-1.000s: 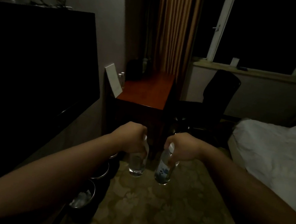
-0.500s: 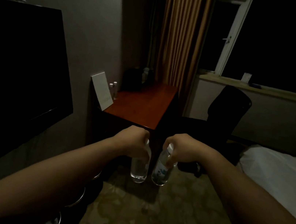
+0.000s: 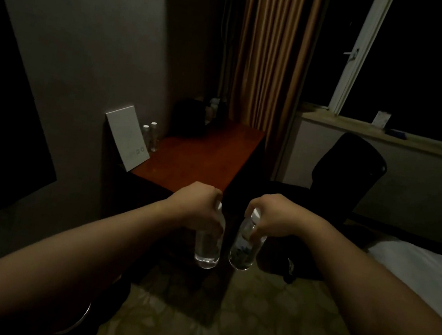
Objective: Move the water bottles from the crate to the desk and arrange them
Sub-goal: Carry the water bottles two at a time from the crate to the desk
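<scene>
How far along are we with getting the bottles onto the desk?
Done: two small clear bottles with white caps already stand on the reddish-brown wooden desk, beside the white card. In hand: the left hand grips one clear water bottle, the right hand another, both short of the desk. Left: placing and arranging them; the crate is out of view.

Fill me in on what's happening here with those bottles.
A person is carrying two water bottles toward the wooden desk. The left hand grips one clear bottle near its white cap, and the right hand grips another bottle the same way; both hang upright over the carpet, short of the desk. Two bottles already stand on the desk by the wall, beside a leaning white card. The crate is not in view.
</scene>
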